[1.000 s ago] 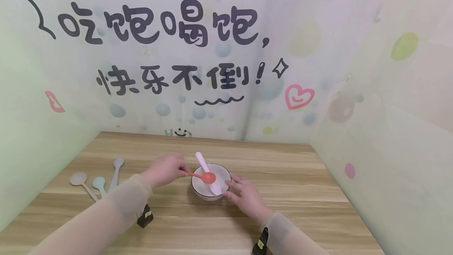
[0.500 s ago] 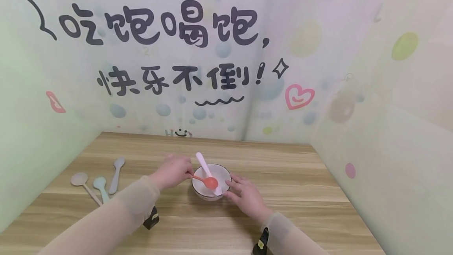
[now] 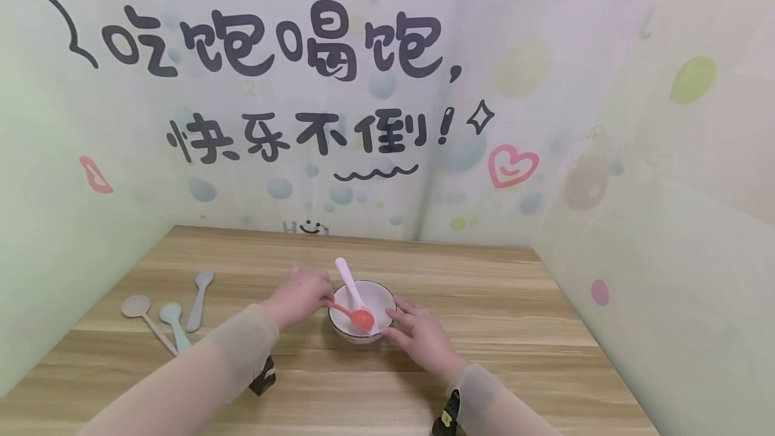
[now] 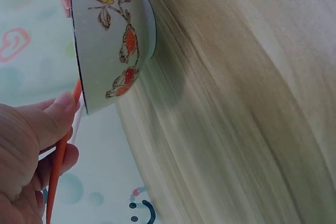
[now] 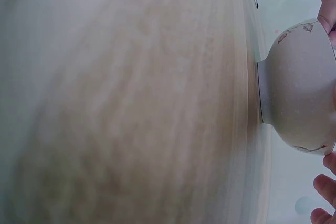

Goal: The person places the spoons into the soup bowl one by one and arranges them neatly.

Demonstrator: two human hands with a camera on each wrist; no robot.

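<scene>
A white bowl [image 3: 380,293] with a dark rim stands on the table, a leaf-and-fruit pattern on its side. My left hand [image 3: 301,296] pinches the thin handle of an orange spoon [image 3: 362,319] at the bowl's left rim. The orange spoon's head is inside the bowl, overlapping a pink spoon [image 3: 346,276] that leans there with its handle past the far rim. In the left wrist view, thumb and fingers close on the orange handle. My right hand [image 3: 426,340] holds the bowl's right side, thumb and fingers at the rim; the right wrist view shows its fingertips [image 5: 326,186] beside the bowl.
Left of the bowl, a beige spoon [image 3: 136,306], a mint spoon [image 3: 171,313] and a grey-lilac spoon [image 3: 198,298] lie on the wooden table [image 3: 484,288]. My left sleeve partly covers the mint one. A printed wall [image 3: 272,194] rises behind the table, with side panels at both sides.
My left hand has shifted right, bringing the orange spoon's head lower and further into the bowl over the pink spoon. The right hand and the bowl stay in place.
</scene>
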